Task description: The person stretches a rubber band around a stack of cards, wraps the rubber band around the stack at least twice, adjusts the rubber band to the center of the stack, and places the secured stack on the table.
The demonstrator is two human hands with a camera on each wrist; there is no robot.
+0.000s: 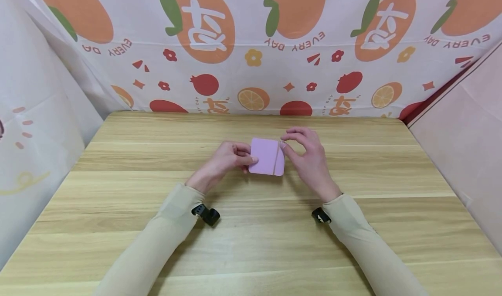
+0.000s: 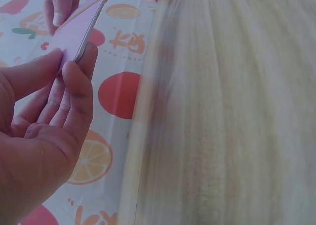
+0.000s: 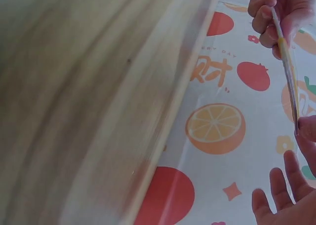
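Note:
A small lilac notebook with rounded corners is held over the wooden table. A tan elastic band runs across its cover near the right side. My left hand grips the notebook's left edge, thumb on the cover and fingers curled beneath, as the left wrist view also shows. The right hand pinches at the band's far end by the top right corner, thumb and index fingertips close together there. Its other fingers stand apart from the notebook in the right wrist view. There the notebook appears thin and edge-on.
Under both hands lies a wood-grain table. A white curtain printed with fruit hangs behind its far edge, and pale cloth covers the left side. Black camera mounts sit at the wrists.

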